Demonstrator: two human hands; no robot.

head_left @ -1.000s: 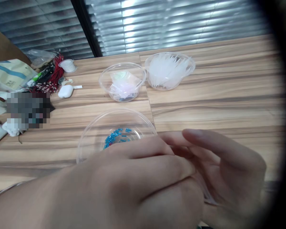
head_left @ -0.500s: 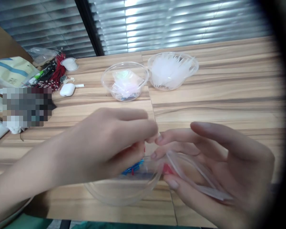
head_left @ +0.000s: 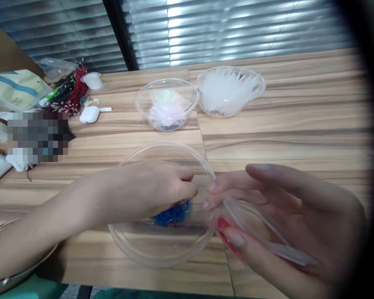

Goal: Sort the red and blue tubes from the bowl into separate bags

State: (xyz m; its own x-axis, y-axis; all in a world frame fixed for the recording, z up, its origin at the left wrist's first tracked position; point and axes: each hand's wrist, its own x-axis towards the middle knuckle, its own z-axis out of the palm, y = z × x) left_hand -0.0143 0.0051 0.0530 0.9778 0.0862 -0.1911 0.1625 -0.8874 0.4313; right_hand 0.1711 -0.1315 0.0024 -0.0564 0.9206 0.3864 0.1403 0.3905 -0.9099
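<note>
My left hand reaches down into a large clear round bowl, its fingers curled in and the tips hidden. Just under it lies a cluster of shiny blue pieces, with a tiny red bit beside them. Whatever the curled fingers hold does not show. At the bowl's right rim, my right hand grips a small clear plastic bag between thumb and fingers. Something red shows at the bag's end, by my thumb.
Farther back stand a clear bowl of iridescent packets and another full of white spiky strips. Leftward are a white case, a white spool, red wires and a pale package. A round rim sits under my left forearm.
My left hand has moved down and slightly left, from beside the right fingertips into the bowl. The right hand stays at the rim with the bag; more red shows there.
</note>
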